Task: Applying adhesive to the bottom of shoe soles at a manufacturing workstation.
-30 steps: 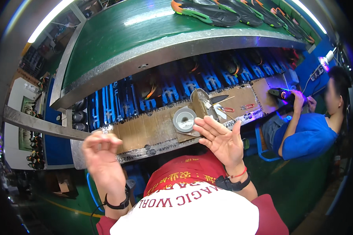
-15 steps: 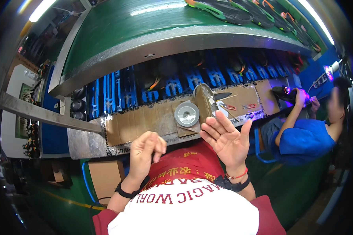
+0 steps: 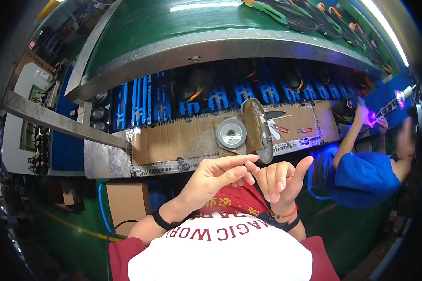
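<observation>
My two hands meet in front of my apron, short of the bench edge. My left hand (image 3: 222,177) has its fingers pinched around the little-finger side of my right hand (image 3: 280,181); anything small between the fingertips is too fine to make out. The right palm faces me, its fingers loosely bent and the thumb stretched out to the side. Just beyond them a round grey bowl (image 3: 231,133) with pale contents stands on a cardboard piece (image 3: 220,151). Beside the bowl rises an upright cardboard flap (image 3: 254,125) with a rounded, greyish edge.
Red-handled thread snips (image 3: 280,128) and a second red pair (image 3: 305,130) lie on the cardboard-covered bench (image 3: 173,140). A green conveyor (image 3: 173,33) carrying shoe parts (image 3: 286,16) runs above, behind a metal rail. At right a co-worker in blue (image 3: 368,173) handles a dark shoe (image 3: 344,111).
My left hand has moved right and up to meet my right hand. The right hand's fingers, spread before, are now bent. The view has shifted slightly.
</observation>
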